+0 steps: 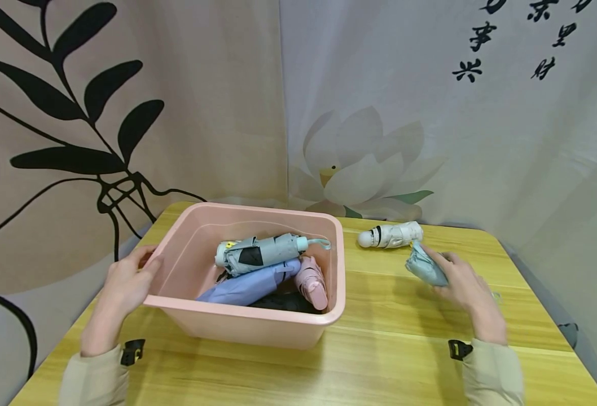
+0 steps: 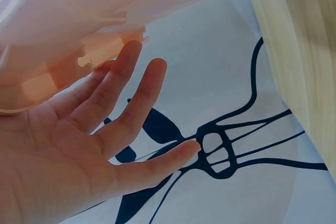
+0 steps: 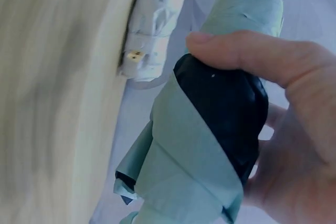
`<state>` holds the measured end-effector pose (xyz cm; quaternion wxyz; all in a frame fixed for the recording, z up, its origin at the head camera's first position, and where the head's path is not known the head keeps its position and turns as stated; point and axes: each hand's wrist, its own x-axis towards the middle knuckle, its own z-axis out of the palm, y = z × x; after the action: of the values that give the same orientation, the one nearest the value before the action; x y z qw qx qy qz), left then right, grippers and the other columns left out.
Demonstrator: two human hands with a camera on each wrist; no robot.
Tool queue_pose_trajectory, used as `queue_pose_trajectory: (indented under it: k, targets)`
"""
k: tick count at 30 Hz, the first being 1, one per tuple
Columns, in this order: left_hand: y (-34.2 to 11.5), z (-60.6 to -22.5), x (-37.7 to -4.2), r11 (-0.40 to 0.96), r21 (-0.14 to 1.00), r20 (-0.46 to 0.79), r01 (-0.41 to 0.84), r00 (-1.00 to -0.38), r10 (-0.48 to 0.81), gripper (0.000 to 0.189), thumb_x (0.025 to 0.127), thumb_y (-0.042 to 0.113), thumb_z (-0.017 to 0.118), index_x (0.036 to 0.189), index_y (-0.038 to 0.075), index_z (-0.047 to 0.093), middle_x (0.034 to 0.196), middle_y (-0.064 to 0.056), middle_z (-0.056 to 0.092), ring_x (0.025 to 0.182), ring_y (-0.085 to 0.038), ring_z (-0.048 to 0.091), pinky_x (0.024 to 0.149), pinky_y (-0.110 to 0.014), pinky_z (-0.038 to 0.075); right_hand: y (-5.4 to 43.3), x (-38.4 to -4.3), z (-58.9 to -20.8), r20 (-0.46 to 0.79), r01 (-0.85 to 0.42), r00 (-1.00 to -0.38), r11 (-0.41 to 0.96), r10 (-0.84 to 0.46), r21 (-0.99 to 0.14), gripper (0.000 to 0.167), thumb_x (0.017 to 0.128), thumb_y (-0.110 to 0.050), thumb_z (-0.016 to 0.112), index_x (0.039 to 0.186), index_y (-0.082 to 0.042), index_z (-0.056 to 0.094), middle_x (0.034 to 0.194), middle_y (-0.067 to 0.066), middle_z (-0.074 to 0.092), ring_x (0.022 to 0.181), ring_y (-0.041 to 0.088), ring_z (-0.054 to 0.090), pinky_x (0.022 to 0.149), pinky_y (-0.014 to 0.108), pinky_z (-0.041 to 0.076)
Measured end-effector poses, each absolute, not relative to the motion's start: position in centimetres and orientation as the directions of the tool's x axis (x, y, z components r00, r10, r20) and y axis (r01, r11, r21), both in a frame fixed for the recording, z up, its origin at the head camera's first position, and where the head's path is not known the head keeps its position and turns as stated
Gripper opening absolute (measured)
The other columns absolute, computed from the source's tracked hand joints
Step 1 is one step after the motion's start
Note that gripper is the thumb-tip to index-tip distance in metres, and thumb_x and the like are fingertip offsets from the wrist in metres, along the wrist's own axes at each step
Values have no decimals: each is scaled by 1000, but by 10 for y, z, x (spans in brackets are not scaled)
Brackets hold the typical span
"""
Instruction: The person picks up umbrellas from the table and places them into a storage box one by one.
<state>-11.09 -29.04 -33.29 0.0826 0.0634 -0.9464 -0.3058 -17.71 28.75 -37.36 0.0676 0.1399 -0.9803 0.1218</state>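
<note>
My right hand (image 1: pixel 463 282) grips a folded pale blue-green umbrella (image 1: pixel 425 266) over the right part of the table. In the right wrist view the thumb lies across its black patch, and the fingers reach behind. At the left end of a pink plastic bin (image 1: pixel 247 327), my left hand (image 1: pixel 128 282) holds the rim, thumb over the edge and fingers outside; the left wrist view shows those fingers spread. Inside the bin lie a grey-blue folded umbrella (image 1: pixel 273 251), a periwinkle one (image 1: pixel 253 286), a pink one (image 1: pixel 311 282) and something black (image 1: pixel 288 302) underneath.
A white folded umbrella (image 1: pixel 392 235) lies near the table's back edge, just beyond the right hand. The wooden table (image 1: pixel 380 349) ends at a curtain (image 1: pixel 217 113) printed with leaves, a lotus and characters.
</note>
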Motion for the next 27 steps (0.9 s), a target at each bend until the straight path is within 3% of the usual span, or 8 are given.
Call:
queue_pose_trajectory:
  k: [9,27]
  targets:
    - [-291,-333,-111,804,589,109,-76,-979,-172,55,101,36,33,137,-5,42,129,-33,52,114,-49,51,90,-59,43,274,-177,-362,240,-348,-922,922,-304,-167,91,73,-8,76,150,-26,30,127,29,47,102,52,54,68,61,49]
    - [-290,-333,-110,801,594,113,-73,-979,-172,55,101,36,34,137,-6,42,128,-34,52,116,-49,48,91,-59,41,246,-178,-341,384,-413,-854,906,-351,-92,91,69,-6,79,146,-29,36,127,21,50,98,46,56,71,60,49]
